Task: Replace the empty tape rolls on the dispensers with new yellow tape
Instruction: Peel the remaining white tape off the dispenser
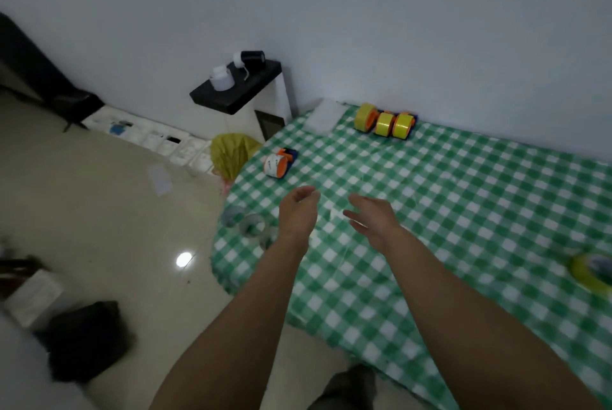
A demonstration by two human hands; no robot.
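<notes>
1. The left hand (pixel 299 211) hovers above the surface (pixel 463 211), fingers loosely curled and holding nothing; the right hand (pixel 374 220) hovers just beside it, fingers relaxed and slightly spread, also holding nothing; the two hands are apart, with checked cloth showing between them.
2. Left of the left hand, near the surface's edge, lie blurred rings (pixel 252 225), pale and see-through; whether they are spent cores cannot be told.
3. Beyond the left hand, near the same edge, an orange and blue dispenser (pixel 279 162) lies on the green-checked cloth; it carries a white core.
4. Further back, by the wall, three loaded dispensers (pixel 384 121) stand in a row, each carrying yellow tape; they are touching or very nearly so.
5. Well to the right, at the frame's edge, a yellow roll (pixel 592 272) lies flat on the surface, blurred.
6. On the floor beside the surface sits a yellow bag (pixel 233 149); behind it is a black shelf (pixel 236 91) holding white containers.
</notes>
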